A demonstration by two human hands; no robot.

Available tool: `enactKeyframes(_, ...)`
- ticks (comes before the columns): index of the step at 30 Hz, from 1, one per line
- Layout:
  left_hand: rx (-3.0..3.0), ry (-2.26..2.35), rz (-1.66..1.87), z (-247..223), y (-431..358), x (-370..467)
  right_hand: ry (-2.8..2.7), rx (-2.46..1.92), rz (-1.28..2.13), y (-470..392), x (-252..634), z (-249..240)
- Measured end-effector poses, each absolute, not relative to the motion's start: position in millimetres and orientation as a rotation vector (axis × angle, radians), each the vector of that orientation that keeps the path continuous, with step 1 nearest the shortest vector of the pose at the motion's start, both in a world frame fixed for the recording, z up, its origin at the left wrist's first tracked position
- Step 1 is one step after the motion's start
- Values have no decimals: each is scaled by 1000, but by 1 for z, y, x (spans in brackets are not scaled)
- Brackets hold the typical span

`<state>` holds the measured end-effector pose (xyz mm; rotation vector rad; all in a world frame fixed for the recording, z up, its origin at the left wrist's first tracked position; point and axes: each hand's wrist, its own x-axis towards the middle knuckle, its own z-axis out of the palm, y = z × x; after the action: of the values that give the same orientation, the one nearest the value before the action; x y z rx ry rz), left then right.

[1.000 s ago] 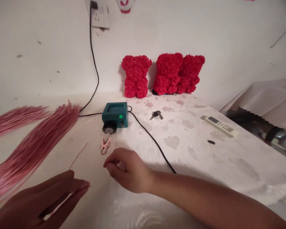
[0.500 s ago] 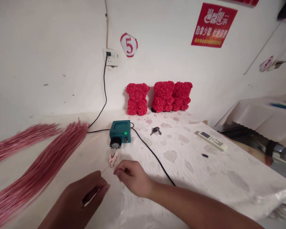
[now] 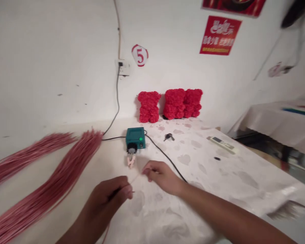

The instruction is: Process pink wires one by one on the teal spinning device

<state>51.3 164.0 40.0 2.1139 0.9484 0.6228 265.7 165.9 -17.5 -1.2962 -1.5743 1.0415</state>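
Observation:
My left hand (image 3: 112, 196) is closed in a pinch on a thin pale pink strand (image 3: 134, 178). A short reddish tip pokes out past its thumb, and a strand hangs below the hand. At the other side, my right hand (image 3: 162, 176) has thumb and finger pinched where the strand meets it. Just beyond the hands, a small pink clip (image 3: 131, 162) hangs in front of the dark toothed wheel (image 3: 131, 148) of a teal box (image 3: 135, 136) with a lit green button. Neither hand touches the clip.
Two bundles of long pink strands (image 3: 73, 169) lie at left. Red flower-textured bears (image 3: 149, 106) stand against the wall. Keys (image 3: 169, 137), a remote control (image 3: 222, 144) and a small black piece (image 3: 217, 158) lie at right. A black cable (image 3: 165, 156) crosses the table.
Both hands have moved right and away from the clip, with the strand between them. The left fingers have closed together. The camera view has shifted slightly.

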Motion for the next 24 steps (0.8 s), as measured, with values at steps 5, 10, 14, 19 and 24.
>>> enactKeyframes(5, 1975, 907, 588, 40, 174, 63, -1577, -1250, 1041, 168, 276, -18)
enactKeyframes(10, 1819, 844, 555, 19, 195, 73, -1559, -1283, 1070, 188, 286, -33)
enactKeyframes(14, 1716, 922, 497, -6, 208, 74, -1492, -1315, 1126, 191, 297, -45)
enactKeyframes(19, 1523, 1022, 488, -23, 217, 76, -1560, -1411, 962, 186, 303, -43)
enactKeyframes(24, 1470, 1063, 455, -26, 217, 76, -1761, -1408, 890, 182, 299, -41)
